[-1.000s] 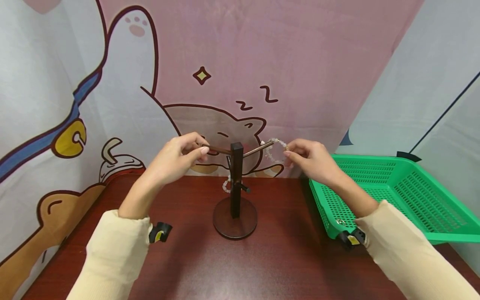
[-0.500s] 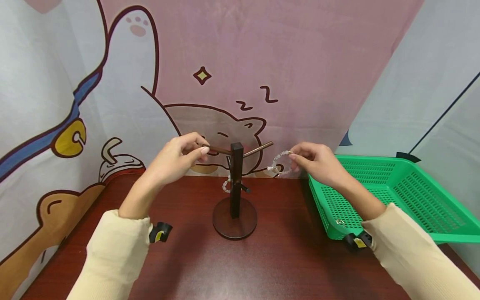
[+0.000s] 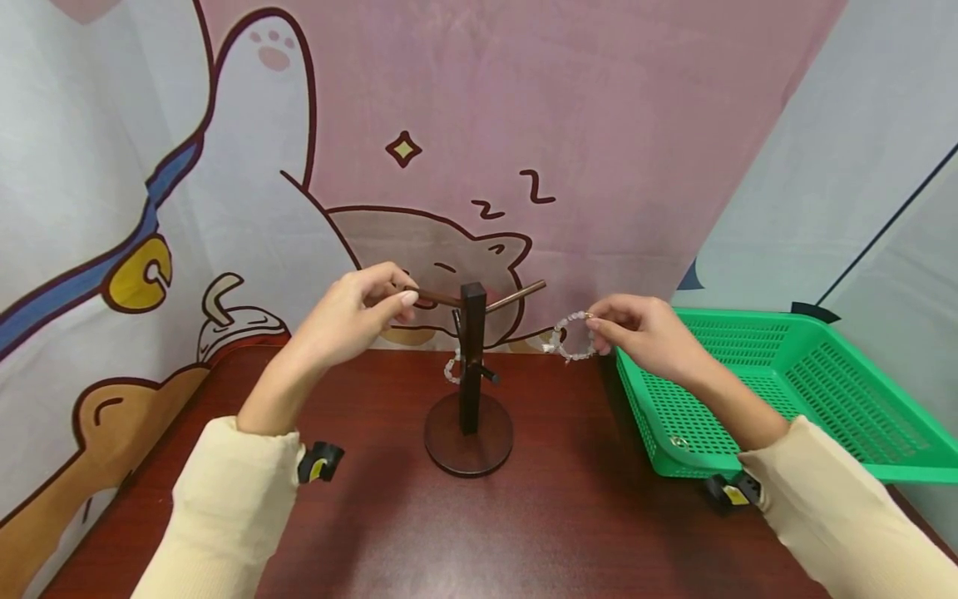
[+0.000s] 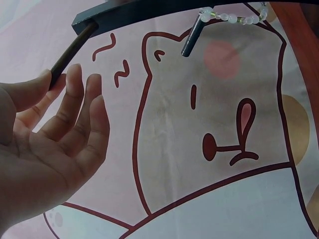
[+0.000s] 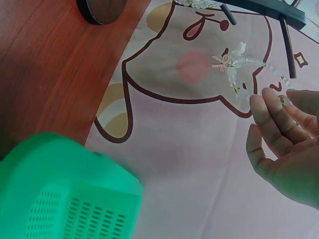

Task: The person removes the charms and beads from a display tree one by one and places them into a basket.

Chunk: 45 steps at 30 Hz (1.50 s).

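A dark wooden jewelry stand [image 3: 470,366] with a round base and several pegs stands mid-table. My left hand [image 3: 359,312] pinches the end of its upper left peg [image 4: 70,57] between thumb and index finger. To the right of the stand, my right hand [image 3: 639,333] pinches a clear beaded bracelet [image 3: 572,336], which hangs in the air apart from the upper right peg [image 3: 520,295]. In the right wrist view a pale bow charm [image 5: 223,62] shows on this bracelet. A second beaded bracelet [image 4: 232,18] hangs on a rear peg of the stand.
At the right of the table sits a green perforated basket [image 3: 786,358], with a small ring-like item [image 3: 678,443] at its near left corner. Behind the reddish-brown table [image 3: 359,499] hangs a cartoon-printed cloth [image 3: 599,125].
My right hand has drawn the bracelet off the tip of the upper right peg, moving right and slightly down. The left hand keeps its place on the left peg.
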Tool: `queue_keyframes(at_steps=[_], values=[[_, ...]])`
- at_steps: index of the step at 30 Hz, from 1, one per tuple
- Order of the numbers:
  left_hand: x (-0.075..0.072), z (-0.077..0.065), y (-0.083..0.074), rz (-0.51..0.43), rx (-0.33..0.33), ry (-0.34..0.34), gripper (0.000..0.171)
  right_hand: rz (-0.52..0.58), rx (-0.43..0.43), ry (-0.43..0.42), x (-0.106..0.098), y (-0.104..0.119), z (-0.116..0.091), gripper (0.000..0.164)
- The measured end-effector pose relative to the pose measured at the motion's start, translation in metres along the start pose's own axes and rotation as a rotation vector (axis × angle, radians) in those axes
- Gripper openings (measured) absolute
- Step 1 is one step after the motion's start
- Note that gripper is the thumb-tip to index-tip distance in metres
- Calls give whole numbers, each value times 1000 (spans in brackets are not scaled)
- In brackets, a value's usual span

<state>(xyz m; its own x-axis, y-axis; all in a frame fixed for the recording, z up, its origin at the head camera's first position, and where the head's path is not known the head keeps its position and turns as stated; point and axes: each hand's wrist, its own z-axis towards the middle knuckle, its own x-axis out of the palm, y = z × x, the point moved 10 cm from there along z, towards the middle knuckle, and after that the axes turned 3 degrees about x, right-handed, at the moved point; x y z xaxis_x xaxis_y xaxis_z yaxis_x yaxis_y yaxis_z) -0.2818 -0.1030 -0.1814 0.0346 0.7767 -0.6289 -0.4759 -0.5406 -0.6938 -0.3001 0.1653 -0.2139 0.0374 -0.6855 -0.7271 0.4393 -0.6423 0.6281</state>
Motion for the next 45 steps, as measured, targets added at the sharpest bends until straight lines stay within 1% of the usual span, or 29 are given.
queue_keyframes(at_steps=[6,17,19,25,35,39,43,45], values=[[-1,0,-1,-5,4,-4,11,-5,1,16,-4,-3,-8,13],[-1,0,-2,-6,2,-2,10,-31,26,15,-19,-26,-30,11],[-1,0,-2,4,2,-2,10,-53,29,17,-22,-31,-35,12],[-1,1,-3,19,10,-4,10,-107,78,1,-35,-48,-52,12],[0,1,-1,18,1,3,10,-151,145,-12,-54,-80,-84,13],[0,1,-1,19,2,7,11,-164,168,-9,-57,-92,-95,14],[0,0,-1,22,-2,6,11,-168,199,14,-52,-106,-105,15],[1,0,-1,24,8,9,11,-159,209,27,-49,-113,-110,15]])
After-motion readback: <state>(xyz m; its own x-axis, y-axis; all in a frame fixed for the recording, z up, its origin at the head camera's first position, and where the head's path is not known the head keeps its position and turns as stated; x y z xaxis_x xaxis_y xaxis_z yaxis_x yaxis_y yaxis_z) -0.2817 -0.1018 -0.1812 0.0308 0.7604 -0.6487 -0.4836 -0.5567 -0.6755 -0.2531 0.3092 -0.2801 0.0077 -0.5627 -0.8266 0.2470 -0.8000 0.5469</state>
